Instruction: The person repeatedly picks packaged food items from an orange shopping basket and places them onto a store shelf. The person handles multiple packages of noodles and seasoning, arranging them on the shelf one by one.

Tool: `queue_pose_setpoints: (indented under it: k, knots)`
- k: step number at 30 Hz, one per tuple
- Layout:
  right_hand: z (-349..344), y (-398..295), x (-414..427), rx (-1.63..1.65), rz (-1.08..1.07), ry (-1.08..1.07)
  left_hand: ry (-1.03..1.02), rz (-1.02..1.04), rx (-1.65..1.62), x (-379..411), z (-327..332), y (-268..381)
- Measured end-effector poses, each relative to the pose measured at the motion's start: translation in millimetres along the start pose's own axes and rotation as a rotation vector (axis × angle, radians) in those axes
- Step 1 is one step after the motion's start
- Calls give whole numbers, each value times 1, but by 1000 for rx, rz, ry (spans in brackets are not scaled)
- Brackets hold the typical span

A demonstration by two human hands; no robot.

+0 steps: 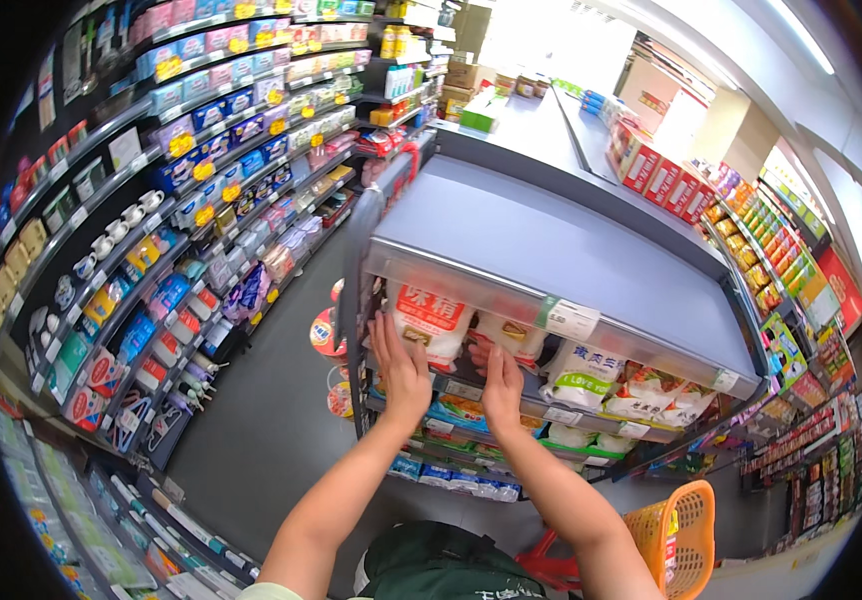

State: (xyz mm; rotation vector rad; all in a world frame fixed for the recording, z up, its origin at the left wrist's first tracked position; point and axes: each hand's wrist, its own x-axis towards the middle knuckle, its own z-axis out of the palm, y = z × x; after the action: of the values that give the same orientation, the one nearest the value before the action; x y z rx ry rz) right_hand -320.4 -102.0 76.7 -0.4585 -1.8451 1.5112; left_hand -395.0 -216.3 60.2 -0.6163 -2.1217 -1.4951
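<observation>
Two bags stand side by side on the second shelf of a store gondola. My left hand (399,369) rests its extended fingers along the left side of a white bag with a red label (431,319). Between that bag and a second red-and-white bag (512,336) is my right hand (502,384), its thumb up and its fingers partly bent toward the left. Its fingertips are close to the second bag's lower left corner; whether they touch it I cannot tell. To the right sits a white bag with a green band (583,373), followed by red-and-white food bags (645,391).
A bare grey top shelf (551,217) with a clear price rail (468,281) overhangs the bags. Lower shelves hold more packets (465,411). An orange basket (690,540) stands at lower right. Shelves of tissue packs (213,112) line the aisle (273,420) at left.
</observation>
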Motion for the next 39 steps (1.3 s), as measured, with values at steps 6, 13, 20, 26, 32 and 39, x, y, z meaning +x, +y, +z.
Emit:
queue_pose_setpoints:
  k: [6,13,20,26,32,39]
  knots:
    - [-86,14,-69,-15,16,11,-404,225,-305,-96,39,75]
    - [-231,40,-133,126,167,331,-783,416,-468,-169,108,154]
    - [-415,44,-221,79,184,801,-1220,475,-640,-259,187,279]
    - [-559,61,-312,60,221,1220,-1544,461,-654,-358,257,378]
    - [-674,107,-386,215,331,1439,-1932,-17,-659,-474,337,420]
    - [-742,176,-426,466,771,1458,-2127,-605,-226,-555,404,450]
